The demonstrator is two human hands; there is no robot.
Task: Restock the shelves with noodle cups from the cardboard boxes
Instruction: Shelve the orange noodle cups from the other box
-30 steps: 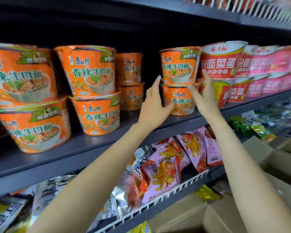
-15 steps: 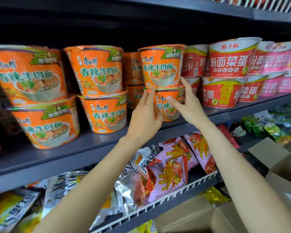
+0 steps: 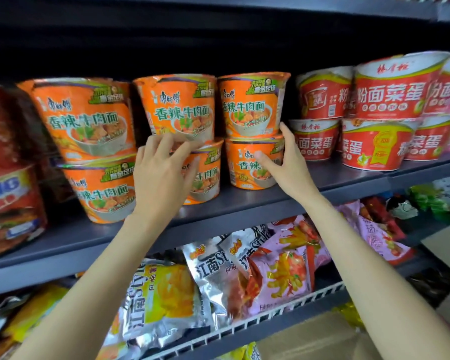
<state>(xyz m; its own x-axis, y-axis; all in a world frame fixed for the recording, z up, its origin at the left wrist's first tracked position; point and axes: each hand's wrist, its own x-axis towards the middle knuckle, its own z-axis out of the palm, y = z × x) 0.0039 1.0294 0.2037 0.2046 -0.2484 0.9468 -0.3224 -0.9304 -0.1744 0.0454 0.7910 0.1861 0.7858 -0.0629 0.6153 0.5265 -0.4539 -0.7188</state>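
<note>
Now the two-high orange stack (image 3: 252, 131) has slid left to join its neighbours; the right hand (image 3: 287, 165), fingers spread, cups its lower cup, and the left hand (image 3: 164, 172) hovers open just beside.

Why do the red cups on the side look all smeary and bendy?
Head view: the red noodle cups at the right edge and the dark red cups at the left smear from motion blur, the wide lens bends the edges, and the orange noodle cups mid-frame read sharper.
</note>
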